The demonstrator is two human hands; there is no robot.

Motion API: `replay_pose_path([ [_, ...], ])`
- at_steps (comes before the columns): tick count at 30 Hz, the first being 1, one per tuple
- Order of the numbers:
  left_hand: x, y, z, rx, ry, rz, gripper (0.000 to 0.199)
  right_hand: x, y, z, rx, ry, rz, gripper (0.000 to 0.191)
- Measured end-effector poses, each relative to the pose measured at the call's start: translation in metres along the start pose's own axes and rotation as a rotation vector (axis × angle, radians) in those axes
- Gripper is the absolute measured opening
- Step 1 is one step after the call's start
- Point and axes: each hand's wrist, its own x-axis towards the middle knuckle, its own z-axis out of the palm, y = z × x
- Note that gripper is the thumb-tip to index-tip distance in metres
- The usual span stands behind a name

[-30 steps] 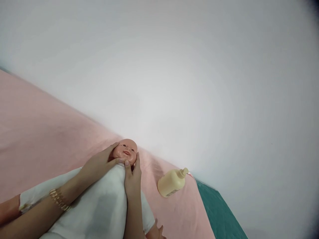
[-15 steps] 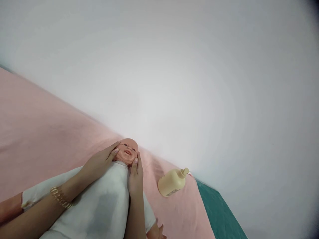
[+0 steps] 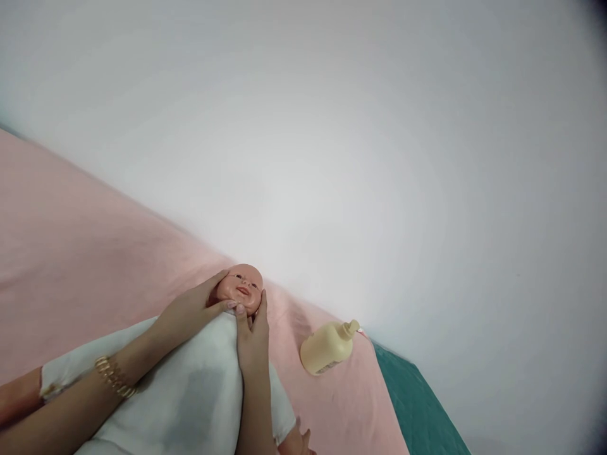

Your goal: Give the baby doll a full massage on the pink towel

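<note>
Standing near fingers (image 3: 263, 305) cupping the doll's head (image 3: 243, 289), a pump bottle (image 3: 327, 349) hides its contents.

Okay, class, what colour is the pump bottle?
The pump bottle is pale yellow, clearest in the head view.

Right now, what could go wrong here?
The thumbs of the left hand and right hand meet under the doll's chin, so they might press on its neck. The doll's head lies near the wall and could bump it. The pump bottle might tip if the right hand swings outward.
</note>
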Motion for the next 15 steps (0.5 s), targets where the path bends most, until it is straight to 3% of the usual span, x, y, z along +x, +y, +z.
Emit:
replay_pose_path([
  [6, 0.0, 0.0015, -0.0002, 0.054, 0.035, -0.03, 0.074, 0.0004, 0.0004, -0.0027, -0.066, -0.008, -0.006, 0.083],
  [15, 0.0026, -0.0048, -0.0004, 0.106, 0.019, 0.008, 0.068, 0.0029, -0.0008, -0.0075, -0.1, -0.046, 0.026, 0.087],
])
